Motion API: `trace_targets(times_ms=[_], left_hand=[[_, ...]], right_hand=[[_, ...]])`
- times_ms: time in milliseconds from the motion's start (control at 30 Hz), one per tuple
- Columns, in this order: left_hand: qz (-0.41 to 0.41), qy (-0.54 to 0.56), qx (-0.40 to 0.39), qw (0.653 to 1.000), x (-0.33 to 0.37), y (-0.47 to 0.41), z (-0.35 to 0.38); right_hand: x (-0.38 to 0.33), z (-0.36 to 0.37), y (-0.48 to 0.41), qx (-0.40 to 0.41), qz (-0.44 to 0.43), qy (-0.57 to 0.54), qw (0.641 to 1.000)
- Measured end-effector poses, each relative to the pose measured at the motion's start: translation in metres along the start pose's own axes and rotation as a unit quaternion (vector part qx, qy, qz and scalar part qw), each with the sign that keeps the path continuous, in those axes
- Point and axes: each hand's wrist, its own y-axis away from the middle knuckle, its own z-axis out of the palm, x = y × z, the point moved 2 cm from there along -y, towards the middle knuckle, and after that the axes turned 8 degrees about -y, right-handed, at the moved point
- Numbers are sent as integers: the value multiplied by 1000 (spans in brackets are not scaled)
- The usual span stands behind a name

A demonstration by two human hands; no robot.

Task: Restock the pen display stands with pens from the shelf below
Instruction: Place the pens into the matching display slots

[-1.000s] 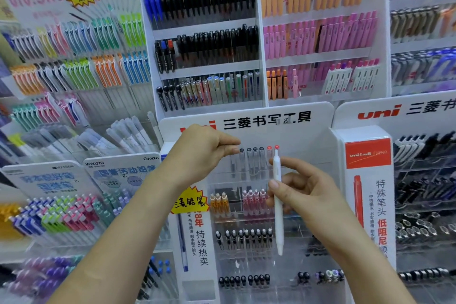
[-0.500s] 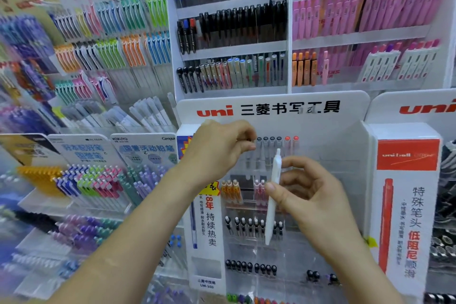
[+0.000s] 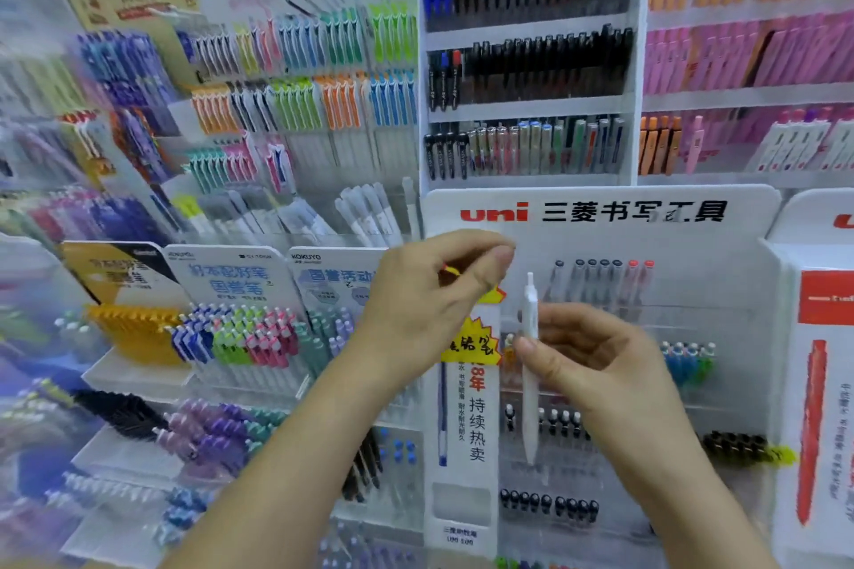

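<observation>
Shelving (image 3: 531, 110) of white board fills the wall before us, its ledges packed with upright black pens (image 3: 545, 65) and, to the right, pink pens (image 3: 739, 55); the left side is blurred. Below stands the white display stand (image 3: 600, 240) with a rounded top edge, red "uni" lettering and stepped tiers of clear, glossy plastic. Its top tier carries a short row of grey pens (image 3: 600, 275) with dark and red ends. A yellow star-shaped sticker (image 3: 471, 344) sits on the stand's left panel. Our right hand (image 3: 614, 379) pinches a white pen (image 3: 529, 319) at mid-barrel between thumb and fingers; the pen is slim, smooth and matte, upright, its clicker up, just in front of the tiers and left of the grey row. Our left hand (image 3: 430, 305) hangs beside the pen's top, apart from it, fingers curled in to meet the thumb, with nothing showing between them. A narrow gap lies between the two hands, and the pen's tip hangs free over the lower tiers.
</observation>
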Motion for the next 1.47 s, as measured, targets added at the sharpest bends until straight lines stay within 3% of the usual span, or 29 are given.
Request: trace_targets(times_ms=[167, 400, 633, 833, 1167, 1467], left_hand=[[-53, 112, -40, 991, -26, 56, -70], [-111, 108, -26, 988, -92, 121, -179], [-170, 34, 71, 982, -164, 154, -264], [-238, 35, 132, 962, -228, 151, -317], [-250, -145, -17, 957, -308, 180, -341], [-147, -109, -171, 968, -398, 211, -366]], right_hand=[[21, 89, 14, -28, -12, 23, 999], [81, 216, 29, -94, -26, 116, 988], [127, 291, 28, -155, 11, 230, 961], [164, 312, 9, -138, 37, 241, 960], [228, 367, 14, -149, 93, 256, 951], [289, 425, 57, 48, 183, 220, 957]])
